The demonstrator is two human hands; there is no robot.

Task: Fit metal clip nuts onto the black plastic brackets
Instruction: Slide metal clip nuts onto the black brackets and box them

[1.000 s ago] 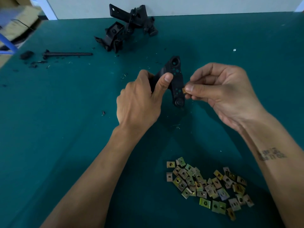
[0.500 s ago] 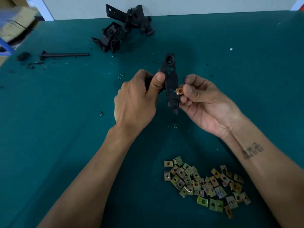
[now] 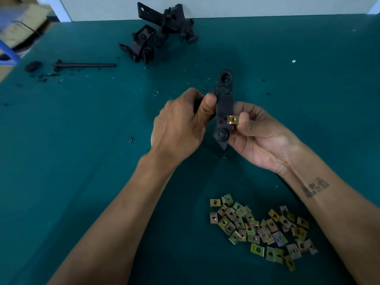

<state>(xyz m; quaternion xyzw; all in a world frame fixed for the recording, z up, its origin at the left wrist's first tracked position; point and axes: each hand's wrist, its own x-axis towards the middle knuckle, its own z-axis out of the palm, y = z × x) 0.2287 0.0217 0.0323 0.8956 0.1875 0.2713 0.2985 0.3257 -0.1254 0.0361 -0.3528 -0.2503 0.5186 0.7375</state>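
Note:
My left hand (image 3: 181,126) grips a long black plastic bracket (image 3: 224,103) by its left edge and holds it upright above the green table, thumb on its face. My right hand (image 3: 257,132) is palm-up to the right of it and pinches a brass-coloured clip nut (image 3: 232,119) against the bracket's right edge, near the lower end. A loose pile of several clip nuts (image 3: 259,229) lies on the table close to me, between my forearms.
A heap of black plastic brackets (image 3: 160,36) sits at the far edge of the green table (image 3: 82,140). A black rod (image 3: 84,65) and small black bits lie at the far left. A cardboard box (image 3: 20,21) stands beyond the table's left corner.
My right hand has turned palm-up and dropped lower beside the bracket, so the clip nut now shows on the bracket's right edge. My left hand has tilted the bracket more upright.

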